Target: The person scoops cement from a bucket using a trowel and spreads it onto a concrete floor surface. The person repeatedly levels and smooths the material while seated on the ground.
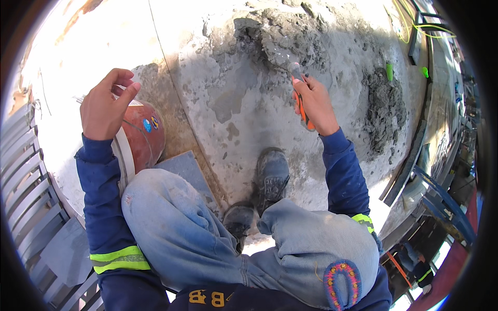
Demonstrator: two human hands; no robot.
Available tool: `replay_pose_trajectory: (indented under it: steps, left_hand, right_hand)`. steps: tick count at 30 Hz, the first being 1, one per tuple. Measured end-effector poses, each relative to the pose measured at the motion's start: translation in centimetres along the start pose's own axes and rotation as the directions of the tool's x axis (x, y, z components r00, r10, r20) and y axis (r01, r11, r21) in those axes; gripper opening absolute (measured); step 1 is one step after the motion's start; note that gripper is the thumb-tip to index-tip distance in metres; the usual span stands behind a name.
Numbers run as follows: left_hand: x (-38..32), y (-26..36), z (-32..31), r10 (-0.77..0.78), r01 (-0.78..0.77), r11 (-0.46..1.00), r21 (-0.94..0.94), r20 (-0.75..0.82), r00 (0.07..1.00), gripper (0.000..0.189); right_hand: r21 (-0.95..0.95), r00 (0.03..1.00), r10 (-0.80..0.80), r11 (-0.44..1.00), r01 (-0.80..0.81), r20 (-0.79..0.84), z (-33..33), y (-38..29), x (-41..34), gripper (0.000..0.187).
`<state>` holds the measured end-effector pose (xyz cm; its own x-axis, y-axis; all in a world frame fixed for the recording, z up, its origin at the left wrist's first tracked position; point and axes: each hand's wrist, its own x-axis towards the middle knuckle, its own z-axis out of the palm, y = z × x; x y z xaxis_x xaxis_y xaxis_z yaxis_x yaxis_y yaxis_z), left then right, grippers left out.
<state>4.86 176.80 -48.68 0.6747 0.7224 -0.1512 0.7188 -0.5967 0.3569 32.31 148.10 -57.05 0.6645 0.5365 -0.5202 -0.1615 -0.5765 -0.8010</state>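
My right hand (316, 102) grips the orange and black handle of a trowel (303, 107). The trowel's blade reaches into a heap of wet mortar (288, 42), and mortar covers much of it. My left hand (107, 105) is raised at the left with fingers loosely bent and apart, holding nothing. Just beyond it in the picture is a rounded red object (146, 134) with stickers and a pale band, partly hidden by my forearm; whether it is a helmet or a container I cannot tell.
A second mortar heap (383, 112) lies right, near a green piece (390, 72). By my boots (272, 175) is a grey board (188, 175). Metal slats (29, 167) stand left. Dark bars (412, 163) and a yellow cable (406, 23) edge the right; another person (422, 268) is beyond.
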Motion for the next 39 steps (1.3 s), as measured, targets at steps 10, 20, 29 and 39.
replay_pose_trajectory:
  steps: [10,20,29,39]
  left_hand:
    - [0.0,-0.7,0.3,-0.004,0.000,0.998,-0.055,-0.077,0.997,0.028]
    - [0.4,-1.6,-0.2,-0.115,0.108,0.992,-0.072,-0.109,0.987,0.026]
    - [0.3,-0.2,0.1,-0.021,0.020,1.000,-0.009,-0.098,0.995,0.029]
    - [0.0,-1.3,0.2,-0.050,0.053,0.998,0.038,-0.080,0.996,0.032]
  right_hand:
    - [-0.896,0.911,-0.395,0.438,0.076,-0.116,-7.0,5.2,4.5,0.026]
    - [-0.672,0.994,-0.101,0.739,0.052,-0.034,-11.9,-11.7,-0.2,0.036]
    - [-0.509,0.995,0.095,0.857,-0.079,0.005,-7.8,7.1,3.7,0.040]
    - [-0.260,0.967,0.256,0.934,-0.246,0.002,-13.4,16.1,-11.8,0.027]
